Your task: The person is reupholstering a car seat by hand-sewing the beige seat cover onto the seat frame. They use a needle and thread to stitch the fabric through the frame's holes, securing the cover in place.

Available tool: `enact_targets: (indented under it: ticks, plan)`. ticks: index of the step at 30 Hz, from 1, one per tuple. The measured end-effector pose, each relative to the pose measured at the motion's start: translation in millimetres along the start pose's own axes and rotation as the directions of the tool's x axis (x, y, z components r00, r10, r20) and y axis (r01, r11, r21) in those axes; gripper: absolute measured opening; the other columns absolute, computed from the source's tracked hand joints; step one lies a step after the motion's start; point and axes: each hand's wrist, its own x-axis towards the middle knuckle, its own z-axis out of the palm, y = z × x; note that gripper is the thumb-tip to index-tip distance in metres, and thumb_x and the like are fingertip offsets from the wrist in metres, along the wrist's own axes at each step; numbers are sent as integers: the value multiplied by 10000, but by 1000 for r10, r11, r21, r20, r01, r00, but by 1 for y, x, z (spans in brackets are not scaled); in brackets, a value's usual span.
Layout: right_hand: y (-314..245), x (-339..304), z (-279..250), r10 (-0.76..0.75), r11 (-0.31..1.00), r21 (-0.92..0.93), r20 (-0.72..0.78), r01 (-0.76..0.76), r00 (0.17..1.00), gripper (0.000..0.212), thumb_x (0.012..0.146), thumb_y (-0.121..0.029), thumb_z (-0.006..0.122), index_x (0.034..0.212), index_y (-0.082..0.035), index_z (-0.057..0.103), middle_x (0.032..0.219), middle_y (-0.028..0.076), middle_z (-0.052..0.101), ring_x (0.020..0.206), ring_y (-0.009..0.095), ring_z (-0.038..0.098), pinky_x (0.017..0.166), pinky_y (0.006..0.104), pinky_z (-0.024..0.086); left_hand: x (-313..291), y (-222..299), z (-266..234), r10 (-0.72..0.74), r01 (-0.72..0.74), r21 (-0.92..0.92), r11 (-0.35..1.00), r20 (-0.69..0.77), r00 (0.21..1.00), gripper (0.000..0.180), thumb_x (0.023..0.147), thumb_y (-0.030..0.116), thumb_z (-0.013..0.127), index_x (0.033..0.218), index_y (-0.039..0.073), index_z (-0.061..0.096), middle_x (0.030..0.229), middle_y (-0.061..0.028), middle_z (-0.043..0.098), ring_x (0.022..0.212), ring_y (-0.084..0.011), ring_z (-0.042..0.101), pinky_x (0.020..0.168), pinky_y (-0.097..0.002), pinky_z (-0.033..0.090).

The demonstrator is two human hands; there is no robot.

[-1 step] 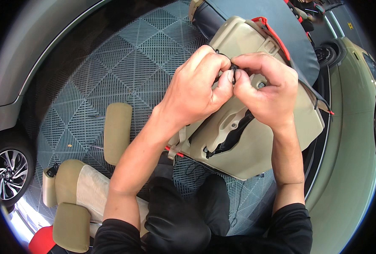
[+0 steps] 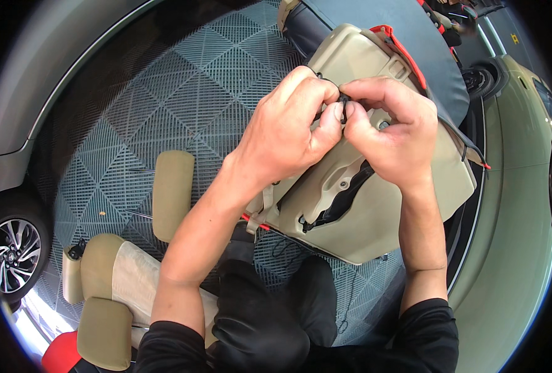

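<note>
My left hand and my right hand meet in front of me, thumbs and forefingers pinched together. Between the fingertips is a thin black cord, bunched small where they meet; whether it is knotted I cannot tell. A short stretch of it arcs above my left forefinger. Beneath both hands lies a beige plastic-backed car seat part, with a recessed lever in a dark slot. Red-edged cover material runs along its far side.
A beige headrest lies on the grey tiled floor at left. Nearer are another headrest and a beige seat. Car bodies flank both sides, a wheel at left. A dark padded piece stands beyond.
</note>
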Motion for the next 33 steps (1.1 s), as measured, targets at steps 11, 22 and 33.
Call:
enact_targets:
  ticks: [11, 22, 33]
  plan:
    - [15, 12, -12, -41, 980, 197, 177, 5, 983, 156, 894, -14, 682, 1037, 49, 680, 1023, 137, 688, 940, 205, 650, 853, 326, 518, 6, 7, -26, -306, 348, -271, 898, 184, 934, 131, 938, 82, 666, 1027, -5, 708, 871, -124, 662, 773, -244, 647, 703, -350, 527]
    - [7, -1, -7, -157, 891, 439, 66, 113, 985, 185, 771, -134, 802, 905, -22, 740, 888, 100, 714, 831, 274, 686, 697, 368, 531, -11, 3, -31, -91, 175, -439, 881, 206, 974, 197, 772, 68, 829, 954, 52, 755, 970, -77, 705, 923, -275, 658, 858, -401, 510]
    - [-8, -12, -5, 53, 757, 650, 30, -60, 998, 62, 832, -115, 759, 812, -112, 701, 876, 46, 713, 821, 206, 661, 698, 318, 488, -3, 2, 8, -196, 157, -636, 756, 9, 981, 113, 737, 160, 754, 747, 48, 745, 805, -80, 727, 754, -255, 645, 772, -462, 476]
